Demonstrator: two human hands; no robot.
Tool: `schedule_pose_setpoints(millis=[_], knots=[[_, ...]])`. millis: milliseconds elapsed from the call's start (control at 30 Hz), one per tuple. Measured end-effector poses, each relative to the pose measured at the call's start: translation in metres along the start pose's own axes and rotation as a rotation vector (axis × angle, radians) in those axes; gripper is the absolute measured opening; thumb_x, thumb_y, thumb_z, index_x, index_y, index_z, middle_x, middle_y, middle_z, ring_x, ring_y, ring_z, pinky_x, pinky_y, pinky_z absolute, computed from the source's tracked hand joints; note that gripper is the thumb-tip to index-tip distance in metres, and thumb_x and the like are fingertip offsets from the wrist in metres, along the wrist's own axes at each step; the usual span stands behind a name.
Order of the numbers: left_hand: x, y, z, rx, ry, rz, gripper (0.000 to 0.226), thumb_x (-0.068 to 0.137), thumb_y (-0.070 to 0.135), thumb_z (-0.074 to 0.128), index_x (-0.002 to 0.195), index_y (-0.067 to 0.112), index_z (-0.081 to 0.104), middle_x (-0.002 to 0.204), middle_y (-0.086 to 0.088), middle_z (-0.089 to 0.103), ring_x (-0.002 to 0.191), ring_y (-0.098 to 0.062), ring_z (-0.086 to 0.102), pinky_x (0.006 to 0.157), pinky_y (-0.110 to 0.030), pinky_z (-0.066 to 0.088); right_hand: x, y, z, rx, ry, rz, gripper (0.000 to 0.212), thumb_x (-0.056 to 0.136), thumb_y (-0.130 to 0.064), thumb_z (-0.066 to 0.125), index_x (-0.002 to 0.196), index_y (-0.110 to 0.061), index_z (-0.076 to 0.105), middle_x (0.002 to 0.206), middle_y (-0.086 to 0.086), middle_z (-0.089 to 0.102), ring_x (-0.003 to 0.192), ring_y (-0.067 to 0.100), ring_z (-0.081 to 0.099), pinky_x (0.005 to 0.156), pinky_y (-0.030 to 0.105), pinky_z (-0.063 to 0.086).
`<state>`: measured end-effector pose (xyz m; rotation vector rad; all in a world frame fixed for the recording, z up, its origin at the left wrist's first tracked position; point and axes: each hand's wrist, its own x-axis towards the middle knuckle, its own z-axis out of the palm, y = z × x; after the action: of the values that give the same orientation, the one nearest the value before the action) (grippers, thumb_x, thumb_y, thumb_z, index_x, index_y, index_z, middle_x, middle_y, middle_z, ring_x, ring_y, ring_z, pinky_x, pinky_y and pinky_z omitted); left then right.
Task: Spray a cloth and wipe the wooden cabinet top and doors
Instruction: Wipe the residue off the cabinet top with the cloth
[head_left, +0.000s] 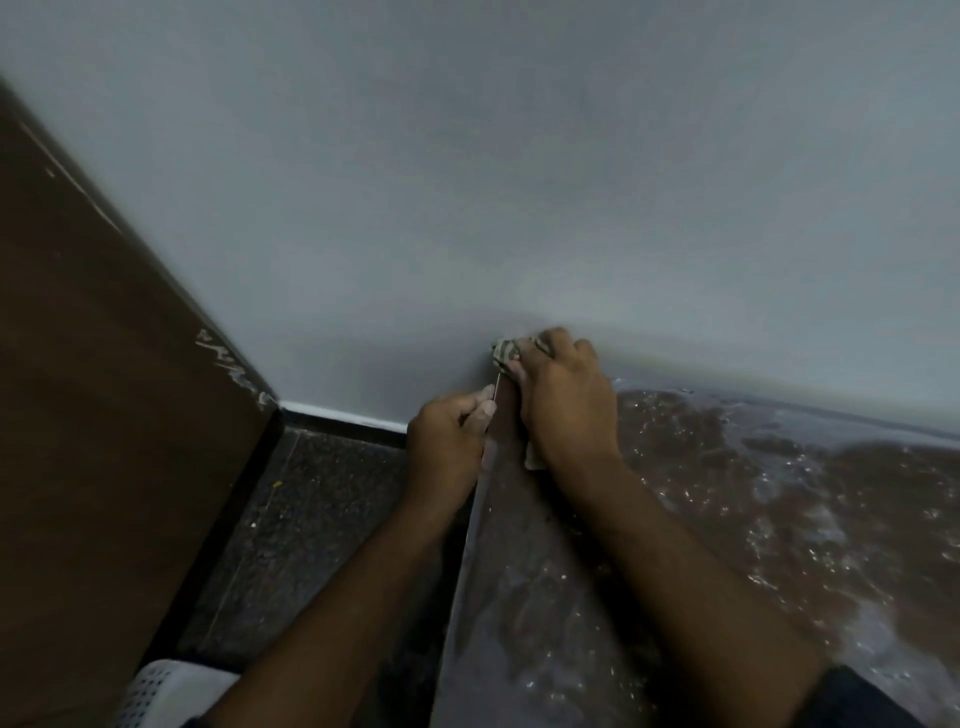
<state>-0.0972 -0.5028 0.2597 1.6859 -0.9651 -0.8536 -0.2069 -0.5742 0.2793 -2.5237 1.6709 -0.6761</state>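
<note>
The wooden cabinet top (727, 519) fills the lower right, dark brown and glossy with wet streaks. My right hand (563, 400) presses a patterned cloth (506, 351) onto the top's far left corner, against the wall. The cloth also peeks out under the heel of that hand. My left hand (449, 441) grips the cabinet's left edge (475, 519) just below the cloth, fingers curled round it. No spray bottle is in view.
A grey wall (467, 182) rises behind the cabinet. A brown wooden panel or door (93, 415) stands at the left. Dark speckled floor (311, 519) lies between them. A white perforated basket (161, 691) sits at the bottom left.
</note>
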Motion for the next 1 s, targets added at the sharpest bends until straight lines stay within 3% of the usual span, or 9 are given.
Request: schedule_pose_setpoints(millis=[133,200,267,300,467,600,700,833,1000], knots=[[-0.001,-0.002,-0.004,0.017,0.037,-0.033,0.022,0.088,0.024,0.068,0.104,0.012,0.076,0.099,0.005,0.076,0.087,-0.008,0.071,0.083,-0.04,0.06,0.001,0.002,-0.005,0.018,-0.062,-0.022,0.025,0.1,-0.028,0.055,0.11,-0.012,0.071,0.115,0.007,0.057,0.103,0.031,0.052,0.07,0.043,0.053],[-0.006,-0.001,-0.006,0.067,0.072,-0.03,0.018,0.087,0.019,0.071,0.101,0.01,0.077,0.095,0.006,0.076,0.079,-0.002,0.069,0.078,-0.025,0.059,-0.01,0.002,-0.013,-0.025,-0.092,-0.056,0.023,0.099,-0.023,0.055,0.11,-0.011,0.071,0.117,0.007,0.055,0.102,0.031,0.052,0.071,0.042,0.051],[-0.017,0.003,-0.01,0.149,0.118,-0.001,0.016,0.085,0.014,0.073,0.099,0.009,0.077,0.09,0.009,0.074,0.072,0.008,0.063,0.066,-0.004,0.048,-0.032,-0.002,-0.026,-0.034,-0.117,-0.068,0.022,0.098,-0.019,0.055,0.111,-0.011,0.071,0.119,0.006,0.053,0.102,0.03,0.052,0.071,0.039,0.049],[-0.025,0.006,-0.011,0.192,0.145,0.019,0.015,0.083,0.013,0.074,0.098,0.009,0.077,0.087,0.008,0.074,0.071,0.01,0.061,0.063,0.0,0.044,-0.048,-0.004,-0.032,-0.024,-0.131,-0.072,0.023,0.098,-0.017,0.054,0.113,-0.011,0.07,0.12,0.006,0.052,0.102,0.03,0.052,0.071,0.039,0.049],[-0.07,0.028,-0.016,0.313,0.196,0.093,0.011,0.081,0.014,0.077,0.091,0.01,0.078,0.087,0.001,0.077,0.075,-0.002,0.066,0.069,-0.01,0.046,-0.099,-0.001,-0.05,0.076,-0.183,-0.152,0.025,0.101,-0.029,0.054,0.117,-0.016,0.067,0.118,0.004,0.05,0.106,0.028,0.051,0.076,0.04,0.051],[-0.109,0.036,-0.02,0.356,0.209,0.095,0.014,0.085,0.02,0.073,0.078,0.008,0.077,0.087,0.0,0.077,0.077,-0.011,0.069,0.074,-0.023,0.055,-0.074,0.021,-0.055,0.117,-0.175,0.013,0.028,0.102,-0.026,0.055,0.119,-0.009,0.069,0.128,0.007,0.053,0.118,0.032,0.052,0.092,0.046,0.052],[-0.128,0.042,-0.028,0.311,0.26,0.146,0.014,0.088,0.023,0.07,0.088,0.012,0.078,0.091,0.005,0.076,0.078,-0.004,0.066,0.071,-0.015,0.048,-0.084,0.008,-0.065,0.008,-0.228,-0.009,0.031,0.104,-0.025,0.048,0.123,-0.008,0.066,0.139,0.007,0.047,0.128,0.034,0.043,0.097,0.05,0.048],[-0.101,0.046,-0.022,0.451,0.134,0.224,0.018,0.09,0.03,0.063,0.1,0.022,0.076,0.107,0.003,0.072,0.094,-0.013,0.064,0.086,-0.029,0.052,-0.124,0.018,-0.075,-0.117,-0.271,-0.193,0.029,0.103,-0.023,0.047,0.126,-0.012,0.062,0.13,0.006,0.048,0.124,0.031,0.045,0.089,0.045,0.053],[-0.056,0.042,0.003,0.661,-0.082,0.215,0.04,0.092,0.039,0.058,0.132,0.033,0.059,0.139,-0.003,0.05,0.129,-0.024,0.045,0.109,-0.042,0.037,-0.079,0.055,-0.065,-0.108,-0.165,-0.026,0.029,0.1,-0.014,0.049,0.121,-0.012,0.068,0.122,0.006,0.052,0.111,0.03,0.05,0.087,0.044,0.054]])
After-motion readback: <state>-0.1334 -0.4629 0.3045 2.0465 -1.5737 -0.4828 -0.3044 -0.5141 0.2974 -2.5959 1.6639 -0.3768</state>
